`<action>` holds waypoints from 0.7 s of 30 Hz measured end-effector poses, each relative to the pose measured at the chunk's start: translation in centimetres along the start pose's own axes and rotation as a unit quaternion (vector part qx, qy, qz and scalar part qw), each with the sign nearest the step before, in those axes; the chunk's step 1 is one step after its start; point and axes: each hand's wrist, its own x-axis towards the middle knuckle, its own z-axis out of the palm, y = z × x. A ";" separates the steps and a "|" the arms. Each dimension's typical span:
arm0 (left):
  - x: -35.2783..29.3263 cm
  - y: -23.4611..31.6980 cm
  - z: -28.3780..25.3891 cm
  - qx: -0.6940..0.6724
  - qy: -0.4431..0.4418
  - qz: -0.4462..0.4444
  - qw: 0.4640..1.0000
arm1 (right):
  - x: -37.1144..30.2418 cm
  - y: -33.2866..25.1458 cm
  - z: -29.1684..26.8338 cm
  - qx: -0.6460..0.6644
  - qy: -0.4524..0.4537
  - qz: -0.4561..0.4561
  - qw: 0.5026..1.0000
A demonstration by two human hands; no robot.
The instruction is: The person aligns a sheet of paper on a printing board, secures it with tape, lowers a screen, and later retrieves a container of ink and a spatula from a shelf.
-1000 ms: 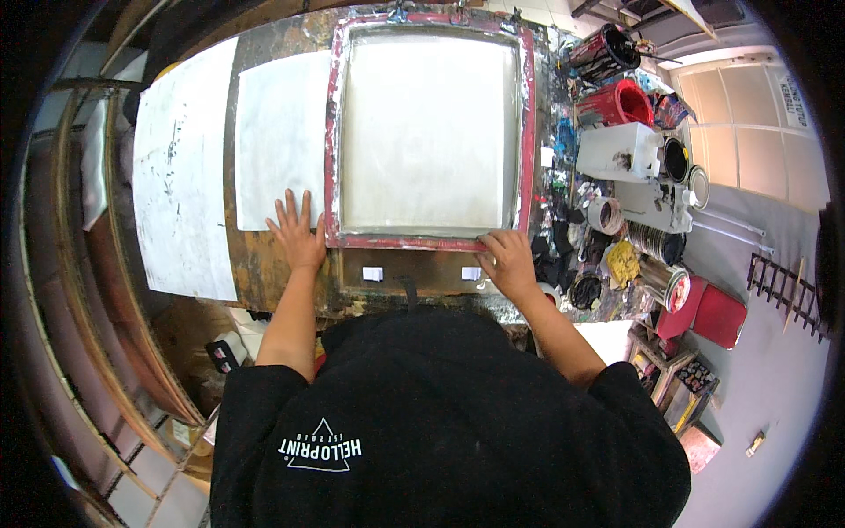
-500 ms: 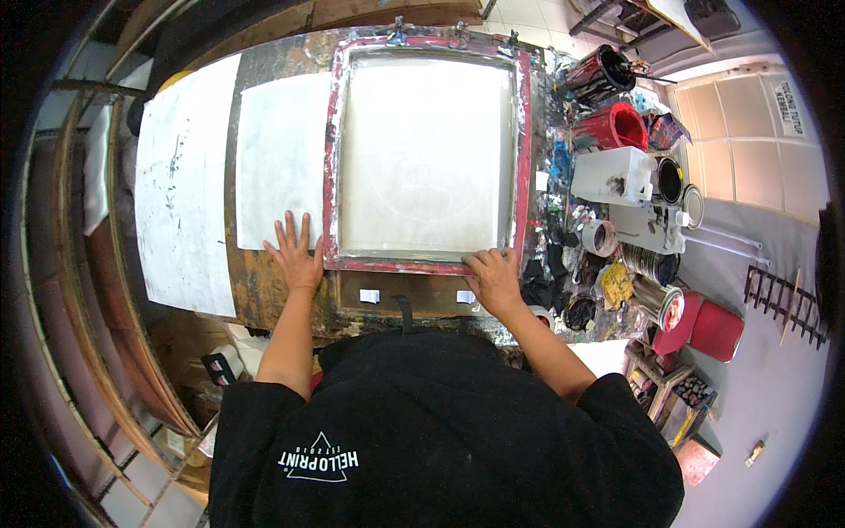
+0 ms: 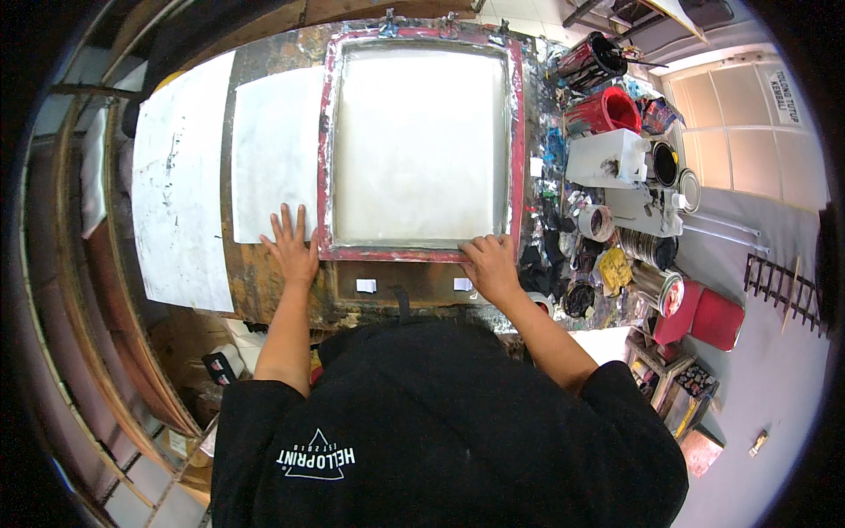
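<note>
A screen-printing frame (image 3: 518, 150) with a red, paint-stained rim and a pale mesh lies on the worktable in front of me. My right hand (image 3: 493, 268) grips its near right corner, with the fingers curled over the rim. Spread flat, my left hand (image 3: 293, 248) lies just left of the frame's near left corner. Its fingertips rest on the near edge of a white sheet (image 3: 275, 150), which lies along the frame's left side. Small clamps (image 3: 447, 26) sit at the frame's far edge. Two small white tabs (image 3: 366, 286) show on the brown board nearer me.
A larger, ink-marked white sheet (image 3: 180, 176) covers the table's left part. Crowding the right side are a red bucket (image 3: 607, 110), a dark paint bucket (image 3: 591, 62), a white jerrycan (image 3: 607, 158), a yellow sponge (image 3: 614, 270) and several tins. Wooden shelving (image 3: 110, 308) stands at far left.
The whole view has shifted slightly. Both hands keep their places, the left flat by the sheet's edge and the right on the screen-printing frame's corner.
</note>
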 end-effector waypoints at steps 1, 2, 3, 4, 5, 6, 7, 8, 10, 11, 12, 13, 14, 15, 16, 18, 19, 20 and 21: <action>0.0 0.0 -0.1 0.000 -0.002 0.001 1.000 | 0.0 0.0 -0.1 -0.001 0.004 0.000 1.000; 0.0 0.0 -0.2 0.000 -0.005 0.002 1.000 | 0.0 -0.1 -0.2 -0.007 -0.001 0.001 1.000; -0.1 0.0 -0.3 0.002 -0.010 0.002 1.000 | 0.0 -0.1 -0.3 -0.012 -0.006 0.002 1.000; -0.2 0.0 -0.4 0.004 -0.015 0.001 1.000 | 0.0 -0.1 -0.3 -0.018 -0.011 0.003 1.000; -0.2 0.0 -0.4 0.006 -0.020 0.001 1.000 | 0.0 -0.1 -0.3 -0.011 -0.006 0.002 1.000; -0.3 0.0 -0.4 0.006 -0.016 0.003 1.000 | 0.0 -0.1 -0.3 -0.004 -0.001 0.002 1.000; -0.3 -0.1 -0.4 0.005 -0.013 0.005 1.000 | 0.0 -0.1 -0.3 0.003 0.004 0.001 1.000; -0.3 -0.1 -0.4 0.004 -0.010 0.007 1.000 | -0.1 -0.1 -0.3 -0.001 0.001 0.000 1.000; -0.2 0.1 -0.4 0.010 -0.019 0.002 1.000 | -0.1 0.1 -0.2 -0.009 -0.005 -0.003 1.000; -0.4 -0.1 -0.3 0.015 -0.025 -0.002 1.000 | -0.1 0.0 -0.1 -0.008 -0.006 -0.003 1.000; -0.5 -0.2 -0.2 0.021 -0.020 -0.001 1.000 | 0.0 0.1 0.1 -0.008 -0.006 -0.003 1.000; -0.4 -0.2 -0.1 0.027 -0.016 0.001 1.000 | 0.0 0.1 0.2 -0.008 -0.007 -0.004 1.000; -0.3 -0.2 0.0 0.032 -0.012 0.003 0.999 | 0.0 0.1 0.3 -0.003 -0.006 0.000 1.000; -0.2 -0.1 0.0 0.033 -0.019 -0.001 0.999 | 0.0 0.2 0.5 0.002 -0.005 0.004 1.000; -0.2 0.0 0.0 0.034 -0.025 -0.006 0.999 | -0.1 0.2 0.6 0.007 -0.004 0.009 1.000; -0.1 -0.3 0.4 0.034 -0.014 -0.011 0.999 | -0.1 0.1 0.7 0.000 -0.013 0.011 1.000; -0.2 -0.3 0.6 0.032 0.004 -0.011 0.999 | -0.1 0.0 0.7 0.000 -0.013 0.012 1.000; -0.1 -0.2 0.8 0.030 0.021 -0.009 0.999 | 0.0 0.1 0.7 -0.002 -0.013 0.015 1.000; -0.1 -0.2 0.8 0.035 0.020 -0.011 0.999 | -0.1 0.1 0.8 0.001 -0.014 0.016 1.000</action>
